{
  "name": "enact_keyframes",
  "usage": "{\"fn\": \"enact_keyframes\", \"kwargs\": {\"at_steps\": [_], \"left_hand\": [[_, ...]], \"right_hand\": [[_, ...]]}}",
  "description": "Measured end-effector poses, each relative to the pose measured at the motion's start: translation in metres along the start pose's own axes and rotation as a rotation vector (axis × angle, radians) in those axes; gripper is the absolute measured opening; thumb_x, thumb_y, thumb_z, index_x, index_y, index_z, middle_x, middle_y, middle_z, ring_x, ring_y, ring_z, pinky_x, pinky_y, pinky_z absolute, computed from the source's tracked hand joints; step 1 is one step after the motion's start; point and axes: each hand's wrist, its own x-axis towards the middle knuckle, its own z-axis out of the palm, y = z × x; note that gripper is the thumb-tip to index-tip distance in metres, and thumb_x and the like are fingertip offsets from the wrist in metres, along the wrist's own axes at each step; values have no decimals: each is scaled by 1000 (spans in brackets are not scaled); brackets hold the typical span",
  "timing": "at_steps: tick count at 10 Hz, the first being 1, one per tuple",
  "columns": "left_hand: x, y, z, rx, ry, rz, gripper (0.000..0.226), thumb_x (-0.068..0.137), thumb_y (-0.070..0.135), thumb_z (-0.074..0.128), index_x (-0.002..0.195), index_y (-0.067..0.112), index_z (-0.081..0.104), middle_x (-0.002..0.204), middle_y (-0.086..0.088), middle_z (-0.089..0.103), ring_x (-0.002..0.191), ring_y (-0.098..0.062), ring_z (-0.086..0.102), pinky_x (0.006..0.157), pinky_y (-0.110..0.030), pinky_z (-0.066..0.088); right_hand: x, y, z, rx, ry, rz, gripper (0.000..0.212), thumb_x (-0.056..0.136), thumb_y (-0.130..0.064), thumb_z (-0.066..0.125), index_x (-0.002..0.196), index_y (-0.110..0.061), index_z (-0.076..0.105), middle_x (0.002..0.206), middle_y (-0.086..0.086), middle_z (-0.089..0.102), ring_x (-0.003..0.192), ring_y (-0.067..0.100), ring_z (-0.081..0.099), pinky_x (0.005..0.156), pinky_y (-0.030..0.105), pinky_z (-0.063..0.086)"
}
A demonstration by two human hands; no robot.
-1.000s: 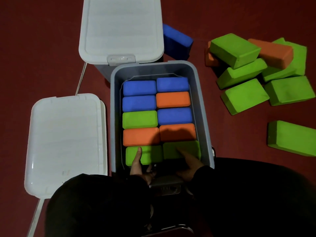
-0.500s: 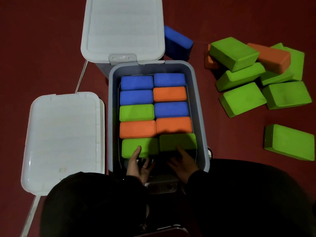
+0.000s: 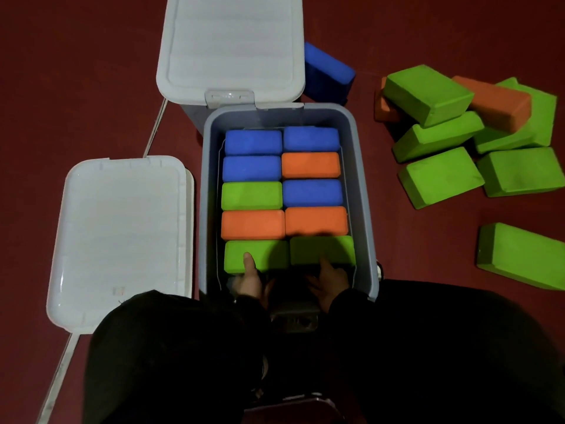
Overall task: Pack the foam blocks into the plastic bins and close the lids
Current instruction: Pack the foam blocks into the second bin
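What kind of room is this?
Probably a gym or playroom, though I can't be sure: a dark red floor, loose green foam blocks scattered on it, and a grey plastic bin being packed.

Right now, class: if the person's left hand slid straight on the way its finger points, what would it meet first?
The left hand would likely meet the orange foam block just beyond the green foam block it touches.
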Motion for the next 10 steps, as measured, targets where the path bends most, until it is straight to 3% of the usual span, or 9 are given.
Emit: {"fn": "enact_keyframes", "kwargs": {"at_steps": [1, 3, 4, 5, 6, 7, 8, 9, 10], "left_hand": [[-4, 16, 10, 112, 37, -20, 56, 100, 38, 58, 136, -3, 49, 127, -21, 53, 95, -37, 61, 49, -38, 60], [10, 16, 6, 335, -83, -66, 39, 92, 21, 70, 120, -2, 55, 111, -19, 65, 91, -32, 69, 62, -37, 60], [13, 10, 4, 392, -124, -52, 35, 97, 25, 64, 122, 2, 55, 106, -15, 65, 87, -27, 69, 66, -34, 60], [24, 9, 1, 402, -101, -95, 42, 96, 29, 67, 115, -6, 55, 111, -23, 67, 90, -35, 72, 63, -41, 61], [27, 10, -1, 543, -74, -87, 33, 97, 34, 65, 99, 3, 55, 99, -18, 68, 80, -31, 72, 59, -35, 61], [17, 16, -2, 620, -90, -50, 33, 94, 41, 67, 88, 12, 52, 98, -11, 65, 77, -23, 68, 57, -29, 58], [-2, 24, -3, 697, -140, -46, 34, 98, 42, 61, 100, 9, 56, 105, -10, 63, 75, -20, 64, 43, -22, 51], [-21, 34, 9, 715, -225, 15, 18, 95, 32, 59, 94, 14, 59, 116, -13, 66, 89, -27, 70, 64, -30, 62], [-44, 51, 21, 806, -303, 164, 18, 95, 22, 59, 79, 14, 55, 91, -15, 69, 58, -10, 69, 55, -22, 56]], "right_hand": [[-5, -12, -2, -194, 1, 46, 45, 108, -39, 44, 137, -4, 48, 102, 21, 67, 72, 31, 66, 66, 45, 54], [-7, -25, -13, -436, -66, 61, 41, 99, -38, 63, 122, -4, 58, 84, 19, 65, 68, 30, 65, 56, 40, 55], [5, -12, -14, -651, -13, -96, 50, 95, -50, 65, 103, -1, 66, 84, 21, 70, 73, 37, 69, 73, 51, 60], [7, -2, -19, -923, 74, -311, 59, 96, -60, 56, 111, -5, 72, 110, 21, 72, 101, 41, 66, 95, 49, 51], [0, -5, -17, -837, 45, -327, 50, 97, -50, 62, 126, -10, 67, 126, 16, 68, 113, 38, 64, 99, 43, 49], [-2, -23, -19, -818, -80, -159, 40, 95, -50, 63, 94, -11, 70, 88, 19, 76, 82, 36, 71, 90, 47, 57], [-18, -43, -9, -1253, 36, -287, 37, 95, -46, 55, 97, -11, 69, 96, 13, 72, 94, 34, 67, 84, 38, 53], [-50, -52, 6, -1341, 89, -563, 33, 93, -43, 55, 92, -13, 68, 87, 10, 60, 89, 33, 62, 73, 33, 45], [-69, -56, 18, -1257, 84, -646, 43, 94, -45, 57, 83, -4, 66, 84, 15, 63, 80, 33, 57, 73, 34, 47]]}}
